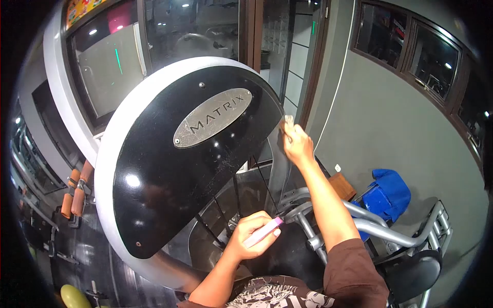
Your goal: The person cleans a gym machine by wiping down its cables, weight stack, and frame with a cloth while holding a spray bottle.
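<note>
A gym machine's rounded black cover (pixel 169 174) with a silver-white rim (pixel 106 174) and an oval MATRIX plate (pixel 213 118) fills the middle of the head view. My right hand (pixel 298 145) is closed on a small pale wad (pixel 288 121), held against the cover's right edge. Whether the wad is cloth or paper is unclear. Lower down, in front of the cover, my left hand (pixel 251 236) wraps around a slim pale-pink container (pixel 261 233) with a magenta end. My fingers hide part of it.
Silver machine tubing (pixel 380 231) and a black pad (pixel 411 277) stand at the right. Behind them, a blue cloth-like item (pixel 385 192) lies by the grey wall (pixel 405 128). Orange foam rollers (pixel 76 192) are at the left, a green ball (pixel 75 296) at lower left.
</note>
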Motion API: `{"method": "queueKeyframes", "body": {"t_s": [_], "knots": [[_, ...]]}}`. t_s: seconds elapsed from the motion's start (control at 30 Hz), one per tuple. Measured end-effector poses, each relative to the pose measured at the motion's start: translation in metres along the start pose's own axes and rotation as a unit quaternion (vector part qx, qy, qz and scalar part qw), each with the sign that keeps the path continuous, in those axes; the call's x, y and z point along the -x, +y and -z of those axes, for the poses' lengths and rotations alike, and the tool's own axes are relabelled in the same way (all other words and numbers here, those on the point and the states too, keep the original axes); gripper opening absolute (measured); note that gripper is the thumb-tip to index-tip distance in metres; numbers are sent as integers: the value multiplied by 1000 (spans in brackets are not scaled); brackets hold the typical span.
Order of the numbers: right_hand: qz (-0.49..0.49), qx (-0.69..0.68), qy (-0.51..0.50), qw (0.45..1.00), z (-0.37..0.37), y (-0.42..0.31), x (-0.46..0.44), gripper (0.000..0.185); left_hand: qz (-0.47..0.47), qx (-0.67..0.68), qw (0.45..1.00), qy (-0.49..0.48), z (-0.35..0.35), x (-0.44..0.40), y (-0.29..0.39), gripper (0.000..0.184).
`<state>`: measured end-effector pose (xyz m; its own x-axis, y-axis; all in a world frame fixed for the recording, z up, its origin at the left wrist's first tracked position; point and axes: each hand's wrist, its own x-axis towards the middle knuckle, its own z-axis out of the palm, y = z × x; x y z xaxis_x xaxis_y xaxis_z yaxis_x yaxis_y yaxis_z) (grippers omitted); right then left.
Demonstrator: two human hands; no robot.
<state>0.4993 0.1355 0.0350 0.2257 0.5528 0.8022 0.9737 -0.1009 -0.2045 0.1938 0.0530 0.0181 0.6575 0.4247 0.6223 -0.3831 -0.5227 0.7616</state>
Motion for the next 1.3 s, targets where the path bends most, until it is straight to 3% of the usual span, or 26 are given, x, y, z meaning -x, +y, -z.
{"method": "queueKeyframes", "body": {"t_s": [0.3,0.43,0.53,0.67,0.83,0.93,1.07,1.2,1.3], "knots": [[-23,30,-18,999,-34,11,59,46,1,9,1000,7,2,0,2,7],[-64,-34,53,996,-34,7,55,39,1,6,1000,1,2,0,1,7],[-31,-75,146,986,-25,-6,16,36,1,5,1000,1,2,0,0,7],[-42,-52,75,995,-24,-15,-3,38,8,-5,1000,-1,1,-1,1,8],[-41,29,20,999,-37,8,53,47,-6,5,1000,1,0,-2,4,10],[-69,-6,-8,998,-31,5,62,39,-6,5,1000,-7,-1,0,1,10],[-46,-48,77,995,-26,2,20,36,-9,2,1000,-3,-1,0,0,10],[-41,-29,40,998,-20,-13,-4,42,9,-4,1000,-3,0,-1,1,7],[-44,3,39,998,-29,-7,26,48,13,-5,1000,-4,-1,-1,1,7]]}}
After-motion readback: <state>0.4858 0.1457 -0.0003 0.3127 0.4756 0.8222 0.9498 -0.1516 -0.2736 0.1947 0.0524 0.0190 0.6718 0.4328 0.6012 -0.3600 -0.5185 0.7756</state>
